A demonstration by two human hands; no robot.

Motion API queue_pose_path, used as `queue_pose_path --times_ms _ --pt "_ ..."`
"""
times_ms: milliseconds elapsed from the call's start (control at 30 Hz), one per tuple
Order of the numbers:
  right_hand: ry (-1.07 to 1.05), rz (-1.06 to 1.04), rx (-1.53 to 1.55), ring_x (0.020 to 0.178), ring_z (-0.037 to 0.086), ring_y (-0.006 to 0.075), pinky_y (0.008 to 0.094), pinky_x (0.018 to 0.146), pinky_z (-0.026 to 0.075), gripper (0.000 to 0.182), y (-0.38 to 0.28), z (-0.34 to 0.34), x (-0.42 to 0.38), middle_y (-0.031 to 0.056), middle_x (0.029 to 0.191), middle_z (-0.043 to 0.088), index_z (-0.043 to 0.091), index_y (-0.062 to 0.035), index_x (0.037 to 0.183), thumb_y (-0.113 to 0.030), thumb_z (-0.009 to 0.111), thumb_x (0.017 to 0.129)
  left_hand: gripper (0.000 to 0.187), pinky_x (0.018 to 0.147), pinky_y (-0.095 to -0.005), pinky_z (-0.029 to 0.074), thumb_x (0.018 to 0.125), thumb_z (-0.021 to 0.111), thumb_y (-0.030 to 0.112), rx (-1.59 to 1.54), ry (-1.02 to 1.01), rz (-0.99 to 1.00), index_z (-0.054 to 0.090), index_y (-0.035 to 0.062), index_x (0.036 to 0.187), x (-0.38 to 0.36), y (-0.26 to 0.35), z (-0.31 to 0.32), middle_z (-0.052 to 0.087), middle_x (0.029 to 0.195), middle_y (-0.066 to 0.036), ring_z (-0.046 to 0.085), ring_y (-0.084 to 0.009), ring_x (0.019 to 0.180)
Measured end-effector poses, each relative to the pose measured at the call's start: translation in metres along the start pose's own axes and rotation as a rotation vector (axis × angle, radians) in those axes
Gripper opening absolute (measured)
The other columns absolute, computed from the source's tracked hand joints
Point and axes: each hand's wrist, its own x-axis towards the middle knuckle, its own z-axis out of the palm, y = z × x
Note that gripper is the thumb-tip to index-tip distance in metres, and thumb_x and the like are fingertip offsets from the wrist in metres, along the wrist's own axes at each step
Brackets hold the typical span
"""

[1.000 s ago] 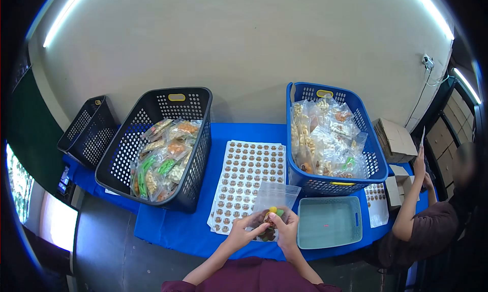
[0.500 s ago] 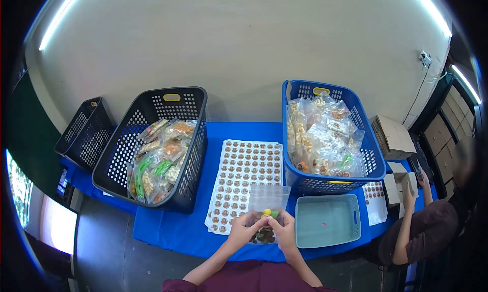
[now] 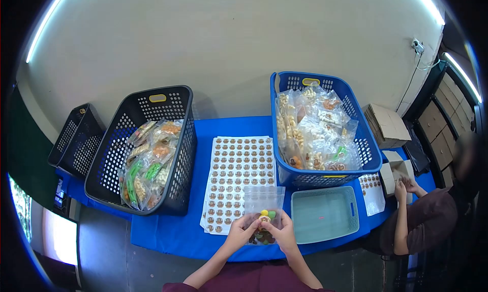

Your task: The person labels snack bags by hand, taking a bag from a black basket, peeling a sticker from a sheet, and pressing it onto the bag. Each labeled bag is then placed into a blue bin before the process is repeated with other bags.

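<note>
Between my two hands is a clear zip-top plastic bag (image 3: 264, 196) with yellow, green and dark pieces in its lower part. My left hand (image 3: 243, 232) grips its left side, and my right hand (image 3: 284, 233) grips its right side. Both thumbs press on a round brown-and-white sticker (image 3: 265, 219) on the bag's front. Behind the bag, sheets of round stickers (image 3: 239, 167) lie stacked on the blue tablecloth (image 3: 203, 132).
A black basket (image 3: 187, 155) of filled bags stands left, a blue basket (image 3: 325, 179) of filled bags right. Nearby are a pale green tray (image 3: 325, 216), another black basket (image 3: 76, 139) and cardboard (image 3: 386, 124). At far right, a co-worker's hands (image 3: 404, 188) are at an open box (image 3: 390, 172).
My thumbs have moved slightly apart, so the round sticker on the bag now shows. The view has shifted a little. The co-worker's hands have come together by the open box.
</note>
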Motion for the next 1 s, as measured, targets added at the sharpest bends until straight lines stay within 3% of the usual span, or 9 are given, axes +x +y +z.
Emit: queue_pose_path --times_ms 267,500,567,667,800,1000 --pt "0.0 0.131 0.068 0.074 0.057 0.0088 0.0219 0.067 0.046 0.017 -0.003 -0.013 -0.005 0.004 0.081 0.06 0.056 0.0016 0.09 -0.006 0.064 0.076 0.029 0.073 -0.0229 0.046 0.085 0.054 0.02 0.253 -0.113 0.074 0.055 -0.0019 0.105 0.005 -0.008 -0.003 0.062 0.09 -0.009 0.057 -0.0089 0.083" --pt "0.005 0.111 0.102 0.062 0.053 0.007 0.0189 0.056 0.042 0.013 0.005 -0.025 -0.008 0.0033 0.08 0.06 0.057 -0.0006 0.089 -0.011 0.058 0.082 0.033 0.077 -0.024 0.045 0.087 0.052 0.022 -0.038 -0.213 -0.122 0.053 -0.0014 0.11 0.011 -0.012 -0.008 0.06 0.098 -0.007 0.054 -0.0094 0.089" --pt "0.053 0.128 0.187 0.067 0.054 0.0074 0.0195 0.06 0.043 0.013 0.003 -0.022 -0.007 0.0033 0.082 0.06 0.056 -0.0006 0.09 -0.01 0.058 0.081 0.033 0.078 -0.0246 0.044 0.086 0.053 0.021 -0.18 -0.209 -0.182 0.053 -0.0012 0.11 0.009 -0.008 -0.005 0.059 0.1 -0.007 0.053 -0.0091 0.091" --pt "0.063 0.072 0.195 0.074 0.056 0.0084 0.0211 0.066 0.045 0.015 -0.005 -0.012 -0.007 0.0038 0.086 0.06 0.055 0.0 0.092 -0.007 0.059 0.08 0.033 0.076 -0.0238 0.045 0.084 0.057 0.018 -0.147 -0.135 -0.043 0.053 -0.0018 0.11 0.007 -0.008 0.002 0.059 0.097 -0.006 0.054 -0.0083 0.088" --pt "-0.015 0.042 0.109 0.081 0.057 0.0102 0.0238 0.073 0.046 0.023 -0.002 -0.009 -0.006 0.0048 0.09 0.059 0.052 0.0011 0.097 -0.003 0.062 0.076 0.037 0.07 -0.0215 0.046 0.079 0.063 0.016 0.135 -0.067 0.014 0.053 -0.0027 0.109 0.004 -0.011 -0.004 0.06 0.096 -0.007 0.056 -0.0082 0.083" --pt "-0.086 0.097 0.09 0.081 0.058 0.0116 0.0243 0.073 0.047 0.024 -0.005 -0.012 0.0 0.0065 0.089 0.061 0.055 0.0017 0.095 -0.002 0.065 0.074 0.034 0.073 -0.0217 0.046 0.081 0.06 0.013 0.005 -0.132 0.01 0.052 -0.004 0.109 0.003 -0.005 -0.01 0.06 0.098 -0.007 0.056 -0.0086 0.085"
